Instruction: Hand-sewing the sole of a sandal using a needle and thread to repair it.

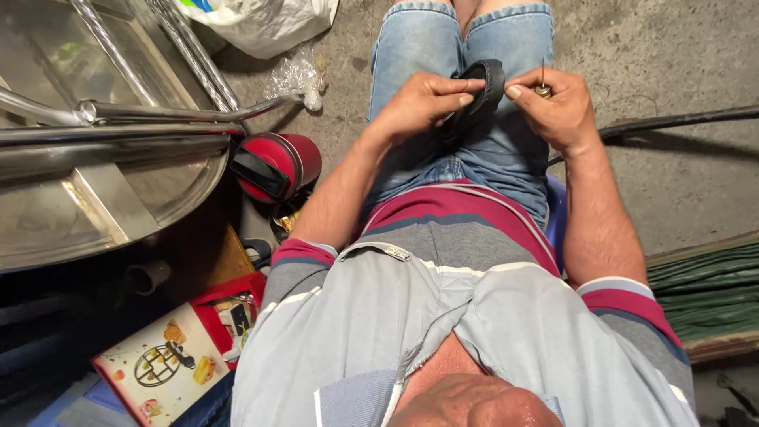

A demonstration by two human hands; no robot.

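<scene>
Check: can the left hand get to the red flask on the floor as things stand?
Probably, but not freely: the left hand is pinching the black strap with the right hand. The red flask stands beside the left forearm with nothing between, so letting go should suffice.

The scene was lit by soft, even daylight, brightest on the concrete floor (664,55) and the jeans (466,47). The steel frame (118,119) at the left carried bright glare streaks, while the space under it fell into deep shadow. Focus was sharp at the hands; the chin at the bottom edge was blurred, and wide-angle distortion stretched the edges.
</scene>
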